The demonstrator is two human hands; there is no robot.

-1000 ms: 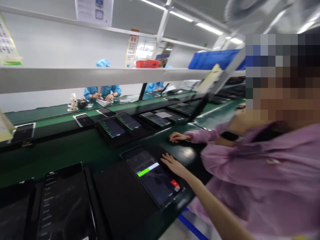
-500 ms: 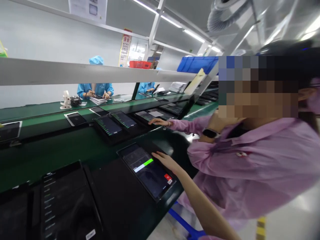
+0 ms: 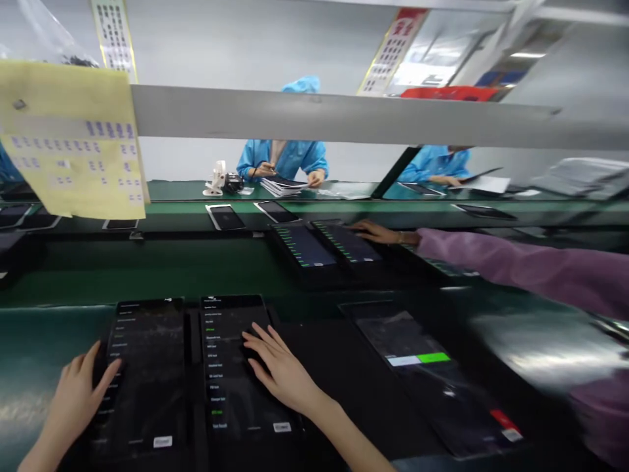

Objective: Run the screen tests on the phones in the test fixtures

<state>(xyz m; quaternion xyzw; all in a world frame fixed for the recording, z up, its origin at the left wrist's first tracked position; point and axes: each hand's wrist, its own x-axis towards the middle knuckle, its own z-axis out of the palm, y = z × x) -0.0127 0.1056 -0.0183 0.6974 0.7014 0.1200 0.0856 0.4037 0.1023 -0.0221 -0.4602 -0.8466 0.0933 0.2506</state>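
Two dark tablets lie side by side on the green bench point(image 3: 44, 341). Left hand point(image 3: 78, 400), grip spread, rests on the left tablet point(image 3: 142, 367); right hand point(image 3: 280, 367), grip spread, lies flat on the right tablet point(image 3: 230, 387). Beyond them, a co-worker's hand point(image 3: 373, 231) touches another tablet point(image 3: 346, 241).

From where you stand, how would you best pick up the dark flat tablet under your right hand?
Probably by the long right edge of the dark flat tablet, coming from the right: it lies flat, another tablet crowds its left, and the right hand rests there.
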